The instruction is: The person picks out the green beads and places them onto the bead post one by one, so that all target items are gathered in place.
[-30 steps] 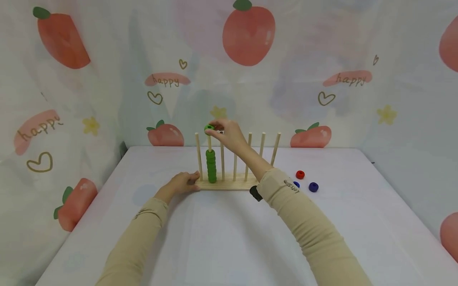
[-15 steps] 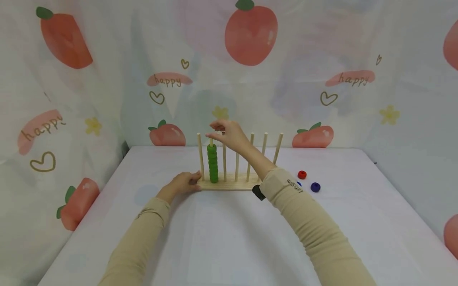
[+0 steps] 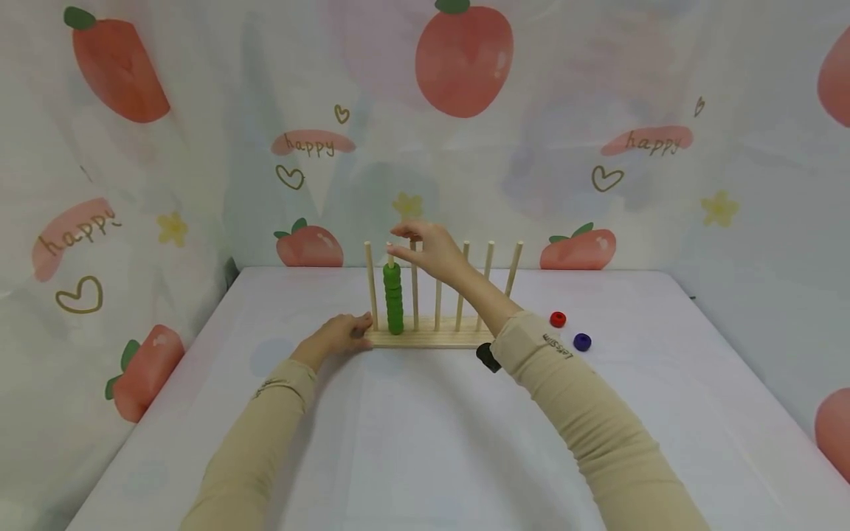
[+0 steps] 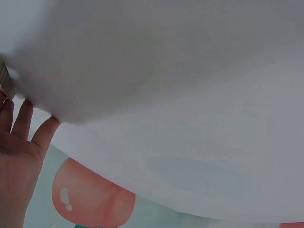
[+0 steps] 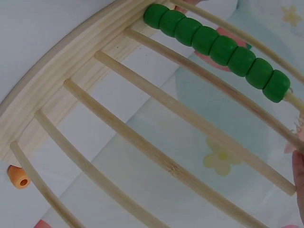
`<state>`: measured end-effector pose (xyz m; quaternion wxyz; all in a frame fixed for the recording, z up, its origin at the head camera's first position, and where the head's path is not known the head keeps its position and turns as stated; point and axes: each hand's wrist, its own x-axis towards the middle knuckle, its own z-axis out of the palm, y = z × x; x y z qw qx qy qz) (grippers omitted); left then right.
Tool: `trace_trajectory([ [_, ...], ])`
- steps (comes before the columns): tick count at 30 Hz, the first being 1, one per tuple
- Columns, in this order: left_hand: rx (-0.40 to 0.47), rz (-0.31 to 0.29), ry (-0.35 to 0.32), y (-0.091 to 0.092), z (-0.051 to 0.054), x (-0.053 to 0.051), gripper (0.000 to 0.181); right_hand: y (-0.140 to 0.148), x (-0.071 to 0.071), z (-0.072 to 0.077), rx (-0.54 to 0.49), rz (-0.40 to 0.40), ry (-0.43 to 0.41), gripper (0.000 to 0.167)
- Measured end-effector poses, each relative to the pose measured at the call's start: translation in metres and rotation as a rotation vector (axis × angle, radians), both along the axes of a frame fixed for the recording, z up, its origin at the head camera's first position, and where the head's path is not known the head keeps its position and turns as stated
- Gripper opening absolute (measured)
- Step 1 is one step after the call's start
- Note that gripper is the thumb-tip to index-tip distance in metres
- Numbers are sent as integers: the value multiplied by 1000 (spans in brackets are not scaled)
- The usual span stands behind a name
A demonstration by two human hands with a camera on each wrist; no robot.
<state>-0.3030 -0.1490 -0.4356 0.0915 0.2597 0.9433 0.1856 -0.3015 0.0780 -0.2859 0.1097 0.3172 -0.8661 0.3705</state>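
Note:
A wooden rack of upright pegs (image 3: pixel 425 341) stands on the table. On its second peg from the left sits a tall stack of green beads (image 3: pixel 394 302), seen large in the right wrist view, where each green bead (image 5: pixel 223 50) touches its neighbour. My left hand (image 3: pixel 337 335) grips the rack's left end, thumb in front; the left wrist view catches only a corner of the wooden base (image 4: pixel 5 81) beside the fingers. By the top of the green-beaded peg is my right hand (image 3: pixel 434 251), thumb and fingers apart with nothing between them.
Right of the rack lie a red bead (image 3: pixel 558 319) and a purple bead (image 3: pixel 582 342). An orange bead (image 5: pixel 19 176) shows past the rack's end in the right wrist view. The right forearm covers part of the table. Printed cloth (image 3: pixel 425 169) hangs behind.
The right hand has let go of a green bead at the peg's top. That bead has slid down onto the stack, now taller. The left hand has stayed at the rack's end.

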Motion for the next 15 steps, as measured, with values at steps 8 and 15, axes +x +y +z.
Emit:
trace_trajectory([
  [8, -119, -72, 56, 0, -4, -2, 59, 12, 9, -4, -47, 33, 78, 35],
  [15, -178, -90, 198, 2, -9, 0, 52, 26, 20, -17, -100, 73, 110, 34],
])
